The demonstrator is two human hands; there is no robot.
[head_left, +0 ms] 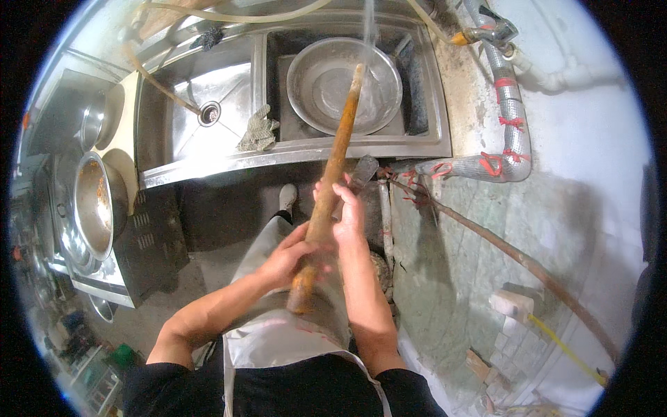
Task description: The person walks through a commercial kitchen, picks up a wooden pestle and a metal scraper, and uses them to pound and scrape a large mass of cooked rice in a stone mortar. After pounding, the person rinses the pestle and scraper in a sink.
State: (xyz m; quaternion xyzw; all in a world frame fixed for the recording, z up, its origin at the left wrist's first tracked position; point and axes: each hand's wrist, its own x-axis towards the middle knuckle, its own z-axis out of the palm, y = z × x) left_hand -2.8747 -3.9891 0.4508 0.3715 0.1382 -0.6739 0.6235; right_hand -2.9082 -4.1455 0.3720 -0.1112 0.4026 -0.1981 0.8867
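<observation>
A long wooden rolling pin [342, 133] slants from my waist up over the sink, its thick end towards me. My left hand [292, 255] wraps around its lower part and is slightly blurred. Further up, my right hand [348, 211] grips the pin near its middle. Close beside my right fingers shows a flat grey piece [366, 168]; whether I hold it too, I cannot tell. The pin's thin tip lies over a wide metal basin [299, 88], next to a falling stream of water [369, 26]. The basin stands in the right sink bowl.
A crumpled mesh cloth [259, 129] lies on the sink divider [258, 68]. In the left bowl a hose [156, 81] runs into the drain [209, 113]. A stained metal bowl [94, 206] is at left. Wrapped pipes [513, 120] and a rusty rod [490, 237] are at right.
</observation>
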